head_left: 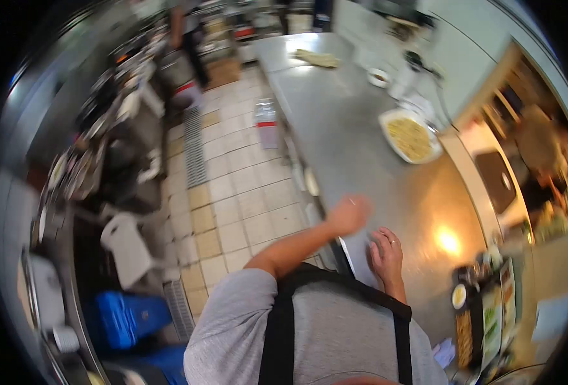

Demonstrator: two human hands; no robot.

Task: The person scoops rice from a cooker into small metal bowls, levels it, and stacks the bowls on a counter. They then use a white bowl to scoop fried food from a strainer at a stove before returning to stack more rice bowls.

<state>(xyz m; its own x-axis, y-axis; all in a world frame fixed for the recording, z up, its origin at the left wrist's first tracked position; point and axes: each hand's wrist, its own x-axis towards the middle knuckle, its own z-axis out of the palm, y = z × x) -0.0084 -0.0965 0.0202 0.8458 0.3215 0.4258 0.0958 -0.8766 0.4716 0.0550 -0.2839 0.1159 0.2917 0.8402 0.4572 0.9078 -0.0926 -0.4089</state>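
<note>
My left hand [350, 215] is over the near left edge of the steel counter [335, 128], smeared by motion, so its fingers cannot be made out. Close beside it, my right hand [386, 255] is at the counter's surface, with a ring on one finger. Its fingers are loosely bent and slightly apart, and nothing shows in them. Farther along the counter, at the wall side, a white dish [392, 152] holds what looks like noodles or shredded food; neither hand touches it.
A folded cloth [316, 59] and a small bowl [379, 77] lie at the counter's far end. Ingredient containers [490, 321] stand at right. A pass-through opening [497, 183] is beyond the counter. Left are a tiled aisle, a white chair [126, 250], a blue bin [130, 317] and another person [191, 42].
</note>
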